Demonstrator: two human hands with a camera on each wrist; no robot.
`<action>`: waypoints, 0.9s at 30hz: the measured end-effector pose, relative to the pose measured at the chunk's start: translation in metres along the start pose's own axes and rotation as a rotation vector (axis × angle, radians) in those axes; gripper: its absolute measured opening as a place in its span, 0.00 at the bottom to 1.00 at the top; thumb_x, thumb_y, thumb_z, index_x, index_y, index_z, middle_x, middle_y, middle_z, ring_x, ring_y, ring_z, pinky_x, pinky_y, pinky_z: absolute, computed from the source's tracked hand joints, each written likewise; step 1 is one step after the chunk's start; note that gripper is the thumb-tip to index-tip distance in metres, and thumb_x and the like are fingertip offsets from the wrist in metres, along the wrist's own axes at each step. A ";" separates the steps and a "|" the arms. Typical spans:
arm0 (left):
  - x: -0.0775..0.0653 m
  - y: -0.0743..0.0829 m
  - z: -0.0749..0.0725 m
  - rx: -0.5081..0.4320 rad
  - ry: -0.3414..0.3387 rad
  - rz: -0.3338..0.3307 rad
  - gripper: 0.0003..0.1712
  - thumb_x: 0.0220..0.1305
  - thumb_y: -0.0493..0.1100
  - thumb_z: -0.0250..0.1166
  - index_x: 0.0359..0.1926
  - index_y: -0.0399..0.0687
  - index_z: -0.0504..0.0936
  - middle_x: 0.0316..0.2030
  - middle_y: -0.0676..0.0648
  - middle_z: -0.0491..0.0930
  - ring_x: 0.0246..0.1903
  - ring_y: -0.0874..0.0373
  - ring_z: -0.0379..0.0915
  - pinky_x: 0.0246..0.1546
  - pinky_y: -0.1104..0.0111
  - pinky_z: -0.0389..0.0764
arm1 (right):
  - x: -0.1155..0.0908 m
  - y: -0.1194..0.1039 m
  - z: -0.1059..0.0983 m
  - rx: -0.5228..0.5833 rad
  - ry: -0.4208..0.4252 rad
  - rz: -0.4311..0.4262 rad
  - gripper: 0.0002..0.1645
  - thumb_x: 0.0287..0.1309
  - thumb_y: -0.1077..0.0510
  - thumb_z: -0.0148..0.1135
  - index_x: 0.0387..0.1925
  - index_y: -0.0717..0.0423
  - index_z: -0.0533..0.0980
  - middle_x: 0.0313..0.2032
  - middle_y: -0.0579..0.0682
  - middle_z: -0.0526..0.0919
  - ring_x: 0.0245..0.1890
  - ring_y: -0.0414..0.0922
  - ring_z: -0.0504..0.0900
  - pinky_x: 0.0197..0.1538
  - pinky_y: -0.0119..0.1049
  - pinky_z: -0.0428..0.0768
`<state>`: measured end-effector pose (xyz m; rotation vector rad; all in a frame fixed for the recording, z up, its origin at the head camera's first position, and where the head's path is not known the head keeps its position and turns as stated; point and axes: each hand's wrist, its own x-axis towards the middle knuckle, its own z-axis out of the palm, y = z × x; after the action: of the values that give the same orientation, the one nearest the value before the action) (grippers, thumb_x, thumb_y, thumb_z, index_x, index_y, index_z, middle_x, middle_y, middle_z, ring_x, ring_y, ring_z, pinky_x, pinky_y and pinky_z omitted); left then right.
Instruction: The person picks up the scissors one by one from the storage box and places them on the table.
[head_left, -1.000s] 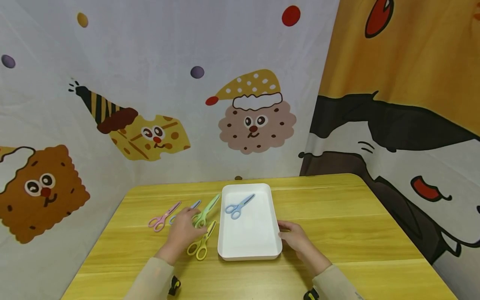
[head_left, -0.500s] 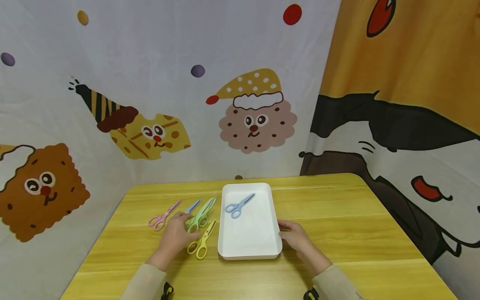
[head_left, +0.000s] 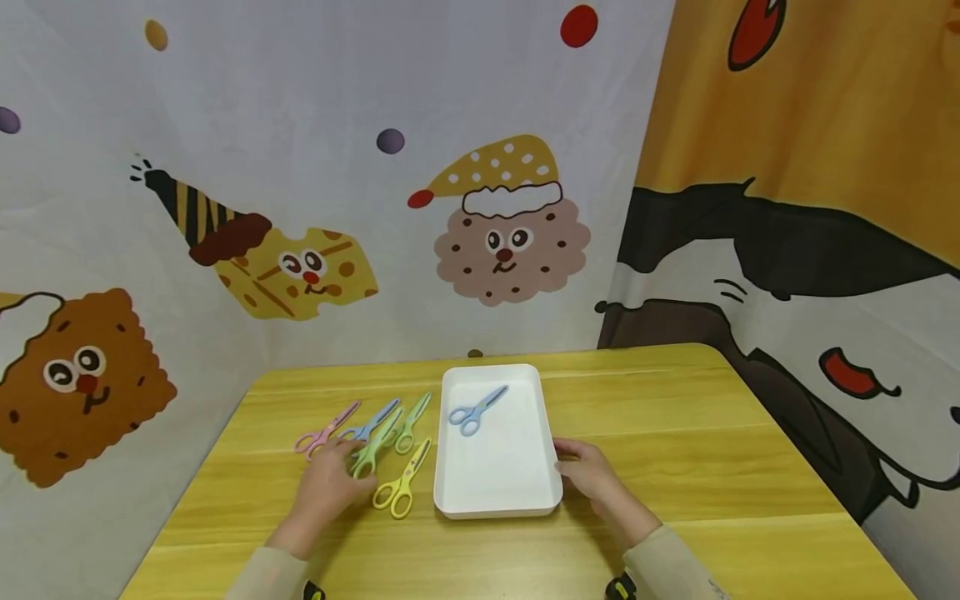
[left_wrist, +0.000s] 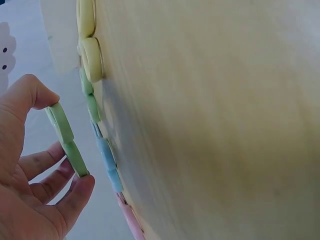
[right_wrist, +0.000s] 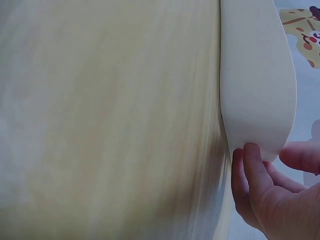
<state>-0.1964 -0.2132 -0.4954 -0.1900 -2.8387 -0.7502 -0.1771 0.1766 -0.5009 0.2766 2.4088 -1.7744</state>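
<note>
My left hand (head_left: pixel 330 479) pinches a pair of green scissors (left_wrist: pixel 62 125) by the handle loops, thumb on one side and fingertips on the other. In the left wrist view the scissors are raised off the table. Just beyond lie blue scissors (head_left: pixel 381 417), a second green pair (head_left: pixel 412 423) and pink scissors (head_left: pixel 330 427); yellow scissors (head_left: pixel 405 479) lie to the hand's right. My right hand (head_left: pixel 596 479) holds the right side of a white tray (head_left: pixel 498 475), its fingertips against the outer wall and the thumb at the rim. Light blue scissors (head_left: pixel 478 410) lie inside the tray.
The wooden table (head_left: pixel 675 433) has a light yellow grain and stretches to both sides of the tray. A printed cartoon cloth (head_left: pixel 322 108) hangs behind its far edge. Several scissors are grouped left of the tray.
My left hand has moved left and toward me with the green scissors, uncovering more of the blue and the other green pair. The right hand and the tray stay in place.
</note>
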 end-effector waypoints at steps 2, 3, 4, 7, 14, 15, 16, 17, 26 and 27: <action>-0.001 -0.001 -0.002 0.008 -0.006 -0.016 0.32 0.37 0.45 0.72 0.50 0.40 0.81 0.46 0.41 0.80 0.39 0.50 0.73 0.37 0.59 0.76 | 0.000 0.000 0.000 0.004 0.000 -0.003 0.24 0.56 0.71 0.54 0.56 0.70 0.72 0.54 0.66 0.75 0.54 0.58 0.74 0.56 0.51 0.75; -0.002 -0.002 -0.002 0.008 -0.009 -0.026 0.33 0.37 0.45 0.72 0.50 0.40 0.81 0.46 0.41 0.80 0.39 0.50 0.72 0.37 0.59 0.75 | 0.000 -0.001 0.000 0.005 -0.002 -0.006 0.24 0.55 0.71 0.54 0.56 0.71 0.72 0.54 0.67 0.75 0.54 0.58 0.74 0.55 0.50 0.75; -0.003 -0.003 -0.003 0.009 -0.010 -0.031 0.33 0.37 0.45 0.72 0.50 0.39 0.81 0.46 0.41 0.80 0.39 0.49 0.72 0.38 0.59 0.75 | 0.000 -0.001 0.000 0.006 -0.003 -0.006 0.24 0.55 0.70 0.54 0.56 0.71 0.71 0.54 0.67 0.75 0.54 0.58 0.74 0.55 0.50 0.75; -0.005 -0.006 -0.002 0.020 -0.012 -0.034 0.33 0.36 0.45 0.72 0.50 0.39 0.81 0.46 0.40 0.79 0.41 0.49 0.72 0.40 0.57 0.75 | -0.001 -0.002 -0.001 0.001 -0.006 -0.001 0.25 0.56 0.70 0.54 0.57 0.70 0.71 0.55 0.67 0.75 0.54 0.58 0.74 0.56 0.51 0.74; -0.013 -0.017 -0.003 0.046 0.014 -0.006 0.31 0.35 0.45 0.71 0.47 0.39 0.82 0.42 0.41 0.80 0.37 0.51 0.72 0.39 0.57 0.75 | -0.001 -0.001 -0.001 -0.002 -0.002 -0.001 0.24 0.56 0.70 0.54 0.56 0.70 0.72 0.54 0.66 0.75 0.53 0.57 0.74 0.55 0.51 0.75; -0.014 -0.018 -0.004 0.048 0.015 -0.004 0.31 0.35 0.45 0.72 0.47 0.39 0.82 0.42 0.41 0.80 0.38 0.51 0.73 0.40 0.56 0.76 | 0.000 -0.001 0.000 0.000 -0.001 -0.003 0.24 0.55 0.71 0.54 0.56 0.70 0.72 0.54 0.66 0.76 0.53 0.57 0.75 0.55 0.50 0.75; -0.015 -0.019 -0.004 0.052 0.015 -0.003 0.31 0.35 0.45 0.72 0.46 0.39 0.82 0.43 0.41 0.80 0.39 0.50 0.74 0.41 0.55 0.76 | 0.000 -0.001 0.000 0.003 0.000 -0.002 0.24 0.55 0.71 0.54 0.56 0.70 0.72 0.54 0.66 0.76 0.53 0.56 0.75 0.55 0.50 0.75; -0.017 -0.020 -0.005 0.051 0.010 -0.004 0.30 0.35 0.45 0.72 0.46 0.39 0.82 0.43 0.41 0.80 0.39 0.49 0.74 0.42 0.55 0.76 | 0.000 -0.001 -0.001 0.001 -0.002 -0.005 0.24 0.55 0.71 0.53 0.56 0.71 0.72 0.54 0.67 0.76 0.52 0.57 0.75 0.54 0.49 0.76; -0.023 -0.023 -0.013 0.076 -0.044 -0.043 0.29 0.37 0.46 0.71 0.46 0.40 0.82 0.47 0.39 0.79 0.43 0.46 0.76 0.43 0.53 0.77 | -0.001 -0.002 -0.002 0.003 -0.008 0.011 0.24 0.56 0.70 0.55 0.56 0.70 0.72 0.54 0.66 0.75 0.52 0.55 0.76 0.53 0.49 0.76; -0.023 -0.024 -0.014 0.080 -0.045 -0.045 0.29 0.37 0.46 0.71 0.46 0.41 0.82 0.46 0.40 0.79 0.41 0.48 0.75 0.42 0.55 0.76 | -0.001 -0.001 -0.002 0.000 -0.009 0.011 0.24 0.56 0.70 0.55 0.56 0.70 0.72 0.54 0.66 0.75 0.52 0.55 0.75 0.53 0.49 0.76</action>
<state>-0.1758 -0.2421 -0.5001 -0.1337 -2.9181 -0.6478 -0.1767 0.1778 -0.4989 0.2812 2.3968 -1.7668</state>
